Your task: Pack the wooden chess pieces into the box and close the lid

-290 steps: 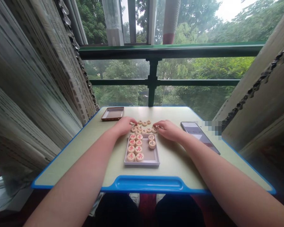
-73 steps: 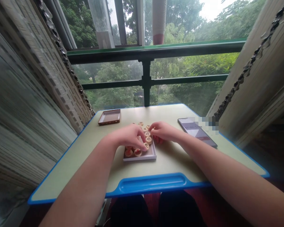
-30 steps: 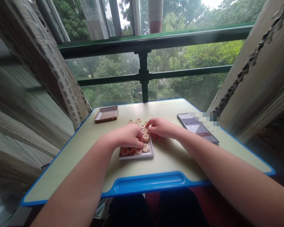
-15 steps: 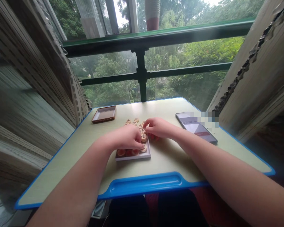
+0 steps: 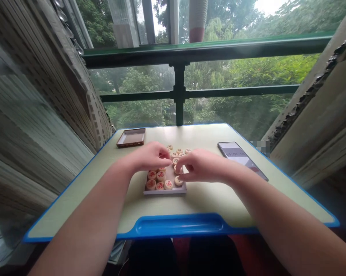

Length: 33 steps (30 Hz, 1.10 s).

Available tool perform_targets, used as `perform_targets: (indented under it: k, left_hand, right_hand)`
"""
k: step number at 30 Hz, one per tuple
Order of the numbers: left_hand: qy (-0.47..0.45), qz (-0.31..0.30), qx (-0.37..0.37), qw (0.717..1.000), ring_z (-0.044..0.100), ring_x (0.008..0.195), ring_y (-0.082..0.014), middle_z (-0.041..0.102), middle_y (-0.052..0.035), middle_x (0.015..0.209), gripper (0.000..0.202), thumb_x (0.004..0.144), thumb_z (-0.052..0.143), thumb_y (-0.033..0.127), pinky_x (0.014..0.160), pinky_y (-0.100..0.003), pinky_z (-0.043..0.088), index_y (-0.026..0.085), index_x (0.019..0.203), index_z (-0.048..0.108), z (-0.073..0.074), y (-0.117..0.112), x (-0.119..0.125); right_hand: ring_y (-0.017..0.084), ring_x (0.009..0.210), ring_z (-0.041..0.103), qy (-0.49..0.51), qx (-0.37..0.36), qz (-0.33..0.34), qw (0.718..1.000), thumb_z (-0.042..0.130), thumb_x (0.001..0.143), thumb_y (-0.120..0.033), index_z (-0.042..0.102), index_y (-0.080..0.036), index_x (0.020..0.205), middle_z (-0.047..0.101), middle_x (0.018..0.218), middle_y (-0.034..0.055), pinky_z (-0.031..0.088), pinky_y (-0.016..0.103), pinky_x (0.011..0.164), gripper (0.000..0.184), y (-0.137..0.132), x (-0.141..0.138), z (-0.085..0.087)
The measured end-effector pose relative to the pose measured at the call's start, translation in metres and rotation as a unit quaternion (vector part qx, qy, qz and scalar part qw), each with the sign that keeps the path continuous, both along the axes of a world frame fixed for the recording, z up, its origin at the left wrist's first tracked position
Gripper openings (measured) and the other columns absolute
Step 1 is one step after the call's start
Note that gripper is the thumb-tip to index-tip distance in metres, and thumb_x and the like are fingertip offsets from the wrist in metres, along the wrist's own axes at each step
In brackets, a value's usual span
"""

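Observation:
A shallow grey tray (image 5: 164,190) sits mid-table and holds several round wooden chess pieces (image 5: 160,180) with red marks. More loose pieces (image 5: 179,151) lie just beyond it. My left hand (image 5: 148,156) hovers curled over the tray's far left part, fingertips down among the pieces; what it holds is hidden. My right hand (image 5: 201,166) is over the tray's right edge, thumb and fingers pinched on a chess piece (image 5: 178,170) above another piece (image 5: 178,180).
A brown tray lid (image 5: 131,137) lies at the far left of the blue-edged folding table (image 5: 178,226). A phone (image 5: 241,158) with a lit screen lies on the right. Woven blinds flank both sides; a green railing and window stand behind.
My right hand has moved nearer over the tray's right side and pinches a piece. My left hand has lifted back from the tray's front row, uncovering pieces there.

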<state>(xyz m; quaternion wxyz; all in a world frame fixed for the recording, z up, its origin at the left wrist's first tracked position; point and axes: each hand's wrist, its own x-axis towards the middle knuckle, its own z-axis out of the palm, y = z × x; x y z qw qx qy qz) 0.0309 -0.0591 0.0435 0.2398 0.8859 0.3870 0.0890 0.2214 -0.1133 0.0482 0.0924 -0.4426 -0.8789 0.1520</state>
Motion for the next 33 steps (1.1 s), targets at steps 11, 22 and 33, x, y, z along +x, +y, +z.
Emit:
perform_targets:
  k: [11,22,33]
  left_hand:
    - [0.005,0.005,-0.007,1.0,0.05,0.059,-0.0125,0.06,-0.0027,0.066,0.024,0.066,0.049,0.03,0.051,-0.021,0.035,0.013,0.069,0.066,0.0,-0.002,-0.001]
    - [0.006,0.006,-0.005,1.0,0.049,0.058,-0.0123,0.059,-0.0025,0.063,0.027,0.066,0.05,0.034,0.05,-0.022,0.033,0.012,0.069,0.066,0.002,-0.003,-0.002]
    - [0.017,0.006,0.004,1.0,0.05,0.059,-0.0123,0.061,-0.0028,0.064,0.029,0.066,0.049,0.033,0.05,-0.022,0.032,0.011,0.071,0.067,0.002,-0.003,-0.002]
  right_hand:
    - [0.012,0.057,0.053,-0.111,0.037,-0.019,0.993,0.06,0.071,-0.03,0.073,-0.029,0.077,0.067,0.07,0.0007,0.032,0.023,0.053,0.014,-0.006,-0.016,-0.008]
    - [0.012,0.055,0.053,-0.107,0.025,-0.045,0.993,0.058,0.071,-0.031,0.07,-0.026,0.087,0.065,0.07,0.0026,0.031,0.022,0.049,0.021,-0.007,-0.02,-0.012]
    - [0.013,0.055,0.053,-0.145,0.044,-0.052,0.987,0.057,0.07,-0.028,0.069,-0.025,0.084,0.065,0.069,0.0033,0.031,0.023,0.049,0.019,-0.007,-0.023,-0.013]
